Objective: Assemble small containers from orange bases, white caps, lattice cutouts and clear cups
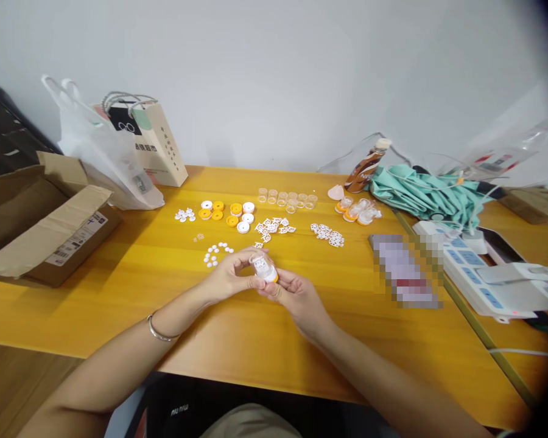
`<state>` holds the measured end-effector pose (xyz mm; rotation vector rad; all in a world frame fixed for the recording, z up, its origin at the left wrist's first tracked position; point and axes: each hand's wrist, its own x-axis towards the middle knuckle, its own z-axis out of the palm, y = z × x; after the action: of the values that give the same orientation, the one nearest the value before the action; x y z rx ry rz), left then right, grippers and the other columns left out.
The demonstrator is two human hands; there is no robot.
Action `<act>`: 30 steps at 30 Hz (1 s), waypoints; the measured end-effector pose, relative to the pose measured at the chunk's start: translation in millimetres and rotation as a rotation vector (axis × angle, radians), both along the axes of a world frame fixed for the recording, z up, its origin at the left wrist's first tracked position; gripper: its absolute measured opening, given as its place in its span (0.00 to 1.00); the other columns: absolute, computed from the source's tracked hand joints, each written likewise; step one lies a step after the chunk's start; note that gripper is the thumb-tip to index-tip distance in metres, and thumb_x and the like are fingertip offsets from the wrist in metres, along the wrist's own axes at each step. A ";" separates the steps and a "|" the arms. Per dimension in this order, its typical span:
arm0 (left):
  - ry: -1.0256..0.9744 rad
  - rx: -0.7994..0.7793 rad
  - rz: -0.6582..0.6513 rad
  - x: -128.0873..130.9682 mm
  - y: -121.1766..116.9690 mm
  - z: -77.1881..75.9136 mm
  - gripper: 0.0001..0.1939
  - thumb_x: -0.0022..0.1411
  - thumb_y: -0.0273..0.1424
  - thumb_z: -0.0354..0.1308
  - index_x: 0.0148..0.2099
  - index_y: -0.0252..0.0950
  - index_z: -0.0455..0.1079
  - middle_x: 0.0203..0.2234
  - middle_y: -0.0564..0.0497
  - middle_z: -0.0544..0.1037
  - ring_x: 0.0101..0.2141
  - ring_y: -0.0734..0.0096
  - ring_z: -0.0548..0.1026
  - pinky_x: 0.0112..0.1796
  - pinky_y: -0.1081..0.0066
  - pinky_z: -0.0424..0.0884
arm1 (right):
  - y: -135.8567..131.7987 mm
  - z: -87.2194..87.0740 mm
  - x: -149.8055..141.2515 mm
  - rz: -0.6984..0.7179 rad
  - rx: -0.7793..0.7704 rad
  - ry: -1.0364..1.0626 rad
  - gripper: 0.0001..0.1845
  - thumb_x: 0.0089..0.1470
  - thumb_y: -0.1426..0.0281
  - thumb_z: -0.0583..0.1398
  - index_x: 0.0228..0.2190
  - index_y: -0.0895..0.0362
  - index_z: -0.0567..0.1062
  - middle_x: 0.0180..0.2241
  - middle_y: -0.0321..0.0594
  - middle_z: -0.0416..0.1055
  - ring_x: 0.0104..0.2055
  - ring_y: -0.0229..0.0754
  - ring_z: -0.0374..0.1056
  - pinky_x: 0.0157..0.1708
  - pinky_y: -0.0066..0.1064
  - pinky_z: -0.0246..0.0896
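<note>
Pinching from either side, left hand [231, 277] and right hand [304, 301] share one small clear plastic capsule with a white-and-orange round base [263, 267], which I hold above the yellow-brown wooden table [278, 347]. My left thumb and fingers close around it; my right thumb and fingers steady the base. Uneven pressure could tilt the clear part or spring it loose, and its smooth wall could slip under a hard squeeze. My fingers cover some of the join, so I can't tell whether it sits square. A drop could scatter the small white round caps [214, 258] or white openwork plastic pieces [271, 226] lying just beyond my left hand.
</note>
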<state>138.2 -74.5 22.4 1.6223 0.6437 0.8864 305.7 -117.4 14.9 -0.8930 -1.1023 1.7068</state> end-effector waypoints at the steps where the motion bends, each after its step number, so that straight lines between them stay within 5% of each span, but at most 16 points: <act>1: -0.008 -0.016 -0.008 0.0 -0.2 0.0 0.13 0.52 0.34 0.63 0.40 0.34 0.72 0.40 0.45 0.71 0.50 0.57 0.64 0.52 0.61 0.57 | -0.1 0.0 0.0 0.007 -0.021 0.027 0.15 0.45 0.64 0.65 0.36 0.55 0.76 0.37 0.38 0.75 0.42 0.42 0.70 0.49 0.40 0.63; 18: -0.081 -0.227 -0.237 -4.4 -3.2 6.2 0.20 0.53 0.39 0.60 0.46 0.33 0.71 0.45 0.41 0.70 0.50 0.55 0.65 0.51 0.61 0.60 | -3.0 -7.5 -0.6 0.219 -0.230 0.299 0.20 0.44 0.59 0.65 0.36 0.61 0.75 0.35 0.46 0.77 0.40 0.42 0.73 0.48 0.37 0.63; 24: 0.009 -0.107 -0.147 -2.1 -4.0 8.0 0.17 0.58 0.36 0.56 0.49 0.35 0.69 0.45 0.43 0.71 0.45 0.60 0.69 0.47 0.63 0.64 | 6.6 -9.4 3.5 0.220 -0.186 0.318 0.18 0.46 0.62 0.64 0.39 0.56 0.74 0.39 0.41 0.75 0.41 0.39 0.72 0.49 0.35 0.61; 30: 0.185 0.293 0.188 5.4 0.6 -23.9 0.19 0.61 0.32 0.53 0.54 0.38 0.65 0.52 0.43 0.68 0.54 0.58 0.63 0.56 0.56 0.55 | 31.0 -22.3 12.7 0.069 0.140 -0.075 0.19 0.48 0.65 0.62 0.45 0.52 0.71 0.45 0.39 0.70 0.47 0.39 0.67 0.52 0.35 0.58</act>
<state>143.6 -73.9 -1.5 1.9460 0.8362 1.0107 318.5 -86.4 -7.5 -0.8444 -1.2998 1.6407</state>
